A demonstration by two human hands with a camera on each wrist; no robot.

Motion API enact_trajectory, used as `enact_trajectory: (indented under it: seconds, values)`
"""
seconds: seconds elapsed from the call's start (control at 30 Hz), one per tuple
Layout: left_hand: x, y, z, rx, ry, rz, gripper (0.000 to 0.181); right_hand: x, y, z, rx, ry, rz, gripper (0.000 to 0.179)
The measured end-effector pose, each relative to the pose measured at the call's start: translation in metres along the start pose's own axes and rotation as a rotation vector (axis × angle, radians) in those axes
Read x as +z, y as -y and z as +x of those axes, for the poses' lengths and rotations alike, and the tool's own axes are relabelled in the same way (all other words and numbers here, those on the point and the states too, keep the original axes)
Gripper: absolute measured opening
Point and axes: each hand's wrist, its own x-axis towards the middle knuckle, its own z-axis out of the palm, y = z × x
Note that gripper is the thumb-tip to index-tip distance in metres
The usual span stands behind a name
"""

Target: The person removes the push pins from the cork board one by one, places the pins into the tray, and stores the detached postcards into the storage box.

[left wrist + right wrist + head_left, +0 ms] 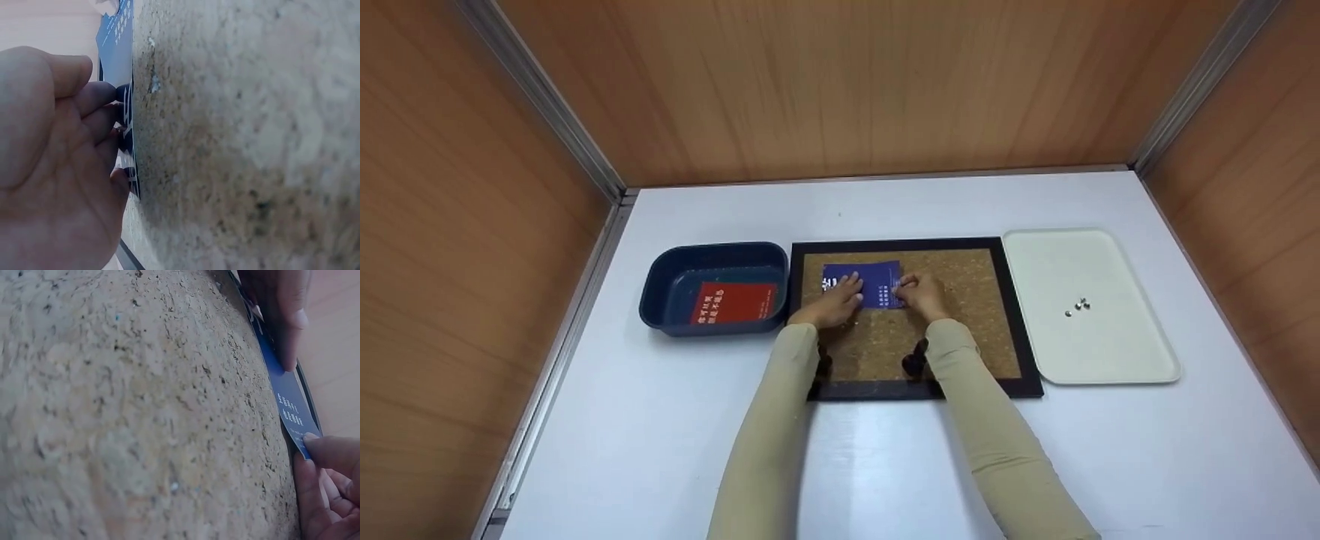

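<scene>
A blue card (879, 277) with white printed characters lies on the upper left part of a black-framed cork board (960, 330). My left hand (832, 301) rests on the card's left part, its fingers extended over the print. At the card's right edge, my right hand (924, 295) pinches the edge; in the right wrist view the thumb lies on top of the blue card (288, 402) and a finger is under it. From the left wrist, the left fingertips (109, 121) touch the blue card (117, 50) close over the cork.
To the left, a dark blue bin (660, 289) holds a red card (735, 301) with white characters. A pale tray (1102, 352) sits right of the board with several small metallic pieces (1080, 304) on it. Two black objects, one a knob (913, 364), show near the wrists. Wooden panels enclose the white table (675, 420).
</scene>
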Motion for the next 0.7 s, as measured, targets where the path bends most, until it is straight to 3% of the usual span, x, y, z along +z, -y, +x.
enact_trajectory:
  seconds: [0.2,0.47,0.7]
  values:
    - [0.005,-0.003,-0.001,0.018,-0.048,0.062,0.053,0.001,0.0,0.001,0.02,0.001,-0.024,0.015]
    - [0.01,-0.003,-0.006,0.032,-0.142,0.017,0.054,0.0,-0.001,-0.001,0.013,0.026,0.001,0.019]
    - [0.002,-0.006,-0.011,0.072,-0.218,-0.018,0.052,-0.001,0.001,-0.003,0.0,0.029,0.017,0.019]
